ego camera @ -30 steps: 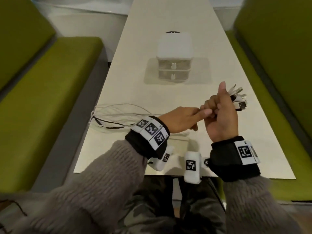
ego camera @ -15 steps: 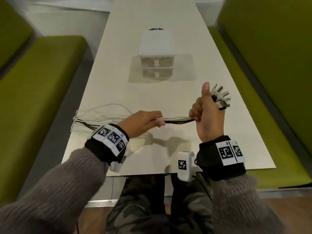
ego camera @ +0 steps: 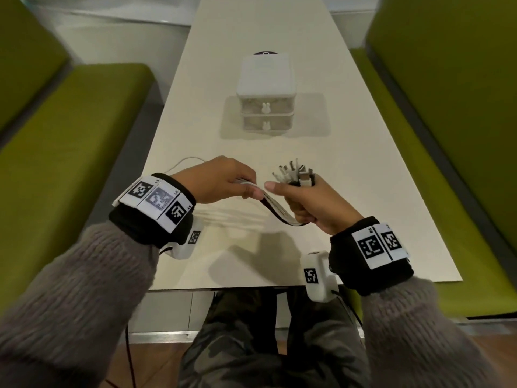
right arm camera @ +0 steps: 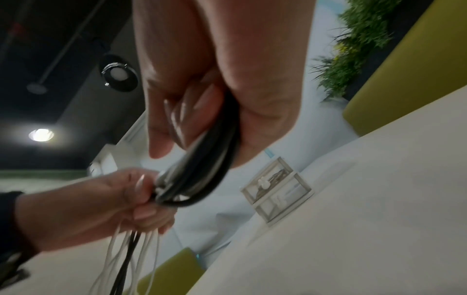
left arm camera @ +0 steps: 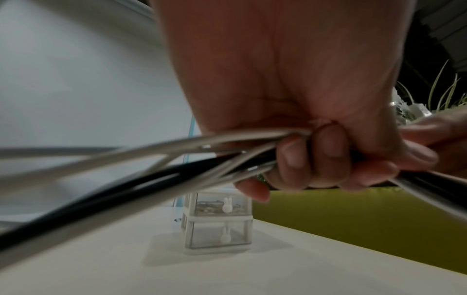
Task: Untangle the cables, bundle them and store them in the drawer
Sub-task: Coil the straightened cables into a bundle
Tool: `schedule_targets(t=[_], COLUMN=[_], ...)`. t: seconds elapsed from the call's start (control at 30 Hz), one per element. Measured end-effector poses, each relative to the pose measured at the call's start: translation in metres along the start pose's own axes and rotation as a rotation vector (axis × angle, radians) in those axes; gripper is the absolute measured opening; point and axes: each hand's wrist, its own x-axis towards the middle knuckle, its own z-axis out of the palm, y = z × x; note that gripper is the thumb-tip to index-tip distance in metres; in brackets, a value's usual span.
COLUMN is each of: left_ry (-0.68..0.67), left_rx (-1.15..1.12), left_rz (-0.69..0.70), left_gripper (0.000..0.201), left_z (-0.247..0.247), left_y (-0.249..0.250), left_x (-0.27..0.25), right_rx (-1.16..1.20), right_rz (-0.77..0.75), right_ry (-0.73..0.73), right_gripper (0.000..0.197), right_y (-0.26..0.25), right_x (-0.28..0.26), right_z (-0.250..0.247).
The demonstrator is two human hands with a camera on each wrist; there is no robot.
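A bunch of white and black cables (ego camera: 275, 210) runs between both hands above the near part of the table. My right hand (ego camera: 305, 200) grips the bunch near its plug ends (ego camera: 293, 173), which stick up out of the fist. My left hand (ego camera: 223, 180) holds the same cables (left arm camera: 151, 159) a short way to the left, fingers curled round them (right arm camera: 182, 185). The loose lengths trail left and down from that hand (right arm camera: 131, 259). The small white two-drawer box (ego camera: 265, 93) stands mid-table beyond the hands, both drawers closed (left arm camera: 220, 221).
The white table (ego camera: 363, 163) is narrow and flanked by green benches (ego camera: 64, 141) on both sides. Its near edge lies just under my wrists. A dark round object (ego camera: 264, 53) peeks out behind the drawer box.
My left hand has slid back to the right along the cables, closing up to the right hand. The right hand has tipped so the plugs point away. The stretch of cable between the hands now sags in a loop.
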Motion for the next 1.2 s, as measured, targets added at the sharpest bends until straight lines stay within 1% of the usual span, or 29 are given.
schedule_targets(t=[0.13, 0.23, 0.33, 0.4, 0.53, 0.6, 0.63, 0.7, 0.73, 0.8, 0.83, 0.93, 0.97, 1.03, 1.07, 1.1, 1.13, 1.17, 1.2], left_ry=[0.016, 0.002, -0.048, -0.059, -0.039, -0.036, -0.031, -0.007, 0.006, 0.015, 0.014, 0.018, 0.027, 0.052, 0.073, 0.108, 0.157, 0.224, 0.288], left_rx=[0.013, -0.019, 0.002, 0.013, -0.015, -0.028, -0.031, -0.046, -0.047, -0.04, -0.035, -0.024, -0.025, -0.025, 0.006, 0.068, 0.12, 0.122, 0.076], left_rz=[0.03, 0.013, -0.01, -0.017, -0.032, -0.042, -0.042, -0.025, -0.019, -0.02, -0.02, -0.011, -0.008, -0.011, -0.012, 0.003, 0.027, 0.056, 0.082], left_gripper=[0.023, 0.024, 0.029, 0.029, 0.023, 0.026, 0.025, 0.017, 0.018, 0.027, 0.028, 0.02, 0.017, 0.014, 0.019, 0.03, 0.043, 0.055, 0.064], left_z=[0.0, -0.001, -0.004, -0.004, 0.0, 0.001, 0.002, 0.003, 0.004, 0.004, 0.004, 0.004, 0.004, 0.002, 0.001, 0.001, 0.0, 0.001, 0.003], left_y=[0.002, 0.007, 0.01, 0.012, 0.015, 0.015, 0.015, 0.015, 0.016, 0.017, 0.016, 0.016, 0.015, 0.016, 0.017, 0.016, 0.015, 0.014, 0.015], left_x=[-0.007, -0.011, -0.011, -0.012, -0.014, -0.015, -0.015, -0.016, -0.017, -0.017, -0.018, -0.02, -0.021, -0.021, -0.022, -0.023, -0.025, -0.029, -0.033], right_rx=[-0.176, -0.262, -0.342, -0.382, -0.432, -0.457, -0.493, -0.59, -0.619, -0.645, -0.674, -0.812, -0.797, -0.625, -0.537, -0.486, -0.472, -0.47, -0.472], right_rz=[-0.004, -0.026, -0.036, -0.078, -0.158, -0.195, -0.213, -0.242, -0.252, -0.25, -0.24, -0.207, -0.213, -0.2, -0.173, -0.148, -0.131, -0.121, -0.112], right_ry=[-0.064, -0.113, -0.064, -0.014, 0.06, 0.076, 0.085, 0.104, 0.108, 0.111, 0.122, 0.146, 0.147, 0.126, 0.125, 0.148, 0.181, 0.208, 0.223], right_gripper=[0.042, 0.035, 0.031, 0.023, 0.019, 0.018, 0.018, 0.021, 0.021, 0.019, 0.018, 0.017, 0.015, 0.013, 0.012, 0.016, 0.025, 0.033, 0.037], right_y=[-0.001, 0.001, 0.004, 0.007, 0.016, 0.017, 0.018, 0.018, 0.019, 0.022, 0.025, 0.027, 0.025, 0.016, 0.012, 0.01, 0.008, 0.008, 0.008], right_x=[-0.003, -0.002, -0.001, -0.002, 0.0, 0.001, 0.002, 0.004, 0.004, 0.005, 0.006, 0.007, 0.007, 0.004, 0.002, 0.001, 0.0, 0.0, 0.0], right_z=[0.013, 0.02, 0.023, 0.027, 0.032, 0.032, 0.032, 0.032, 0.033, 0.035, 0.034, 0.034, 0.036, 0.038, 0.039, 0.04, 0.04, 0.04, 0.039])
